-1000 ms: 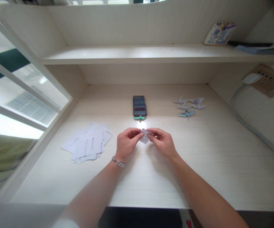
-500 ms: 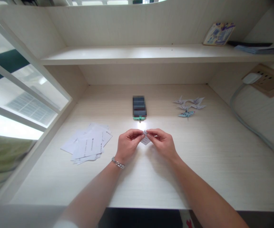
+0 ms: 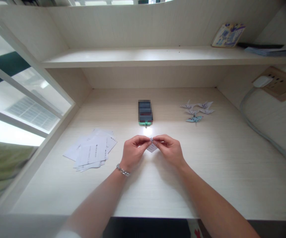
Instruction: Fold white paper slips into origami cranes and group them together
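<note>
Fingers of the left hand (image 3: 136, 147) and right hand (image 3: 169, 148) pinched the paper (image 3: 152, 148) by its far end, mid-bench (image 3: 219, 172), a suitable hold, as it seemed light and easily creased.

Paper: a small white folded paper piece (image 3: 152, 148), faint print showing!
Pose: one corner jutting toward us, top partly hidden.
Place: pinched right there between left hand (image 3: 135, 149) and right hand (image 3: 169, 149).
</note>
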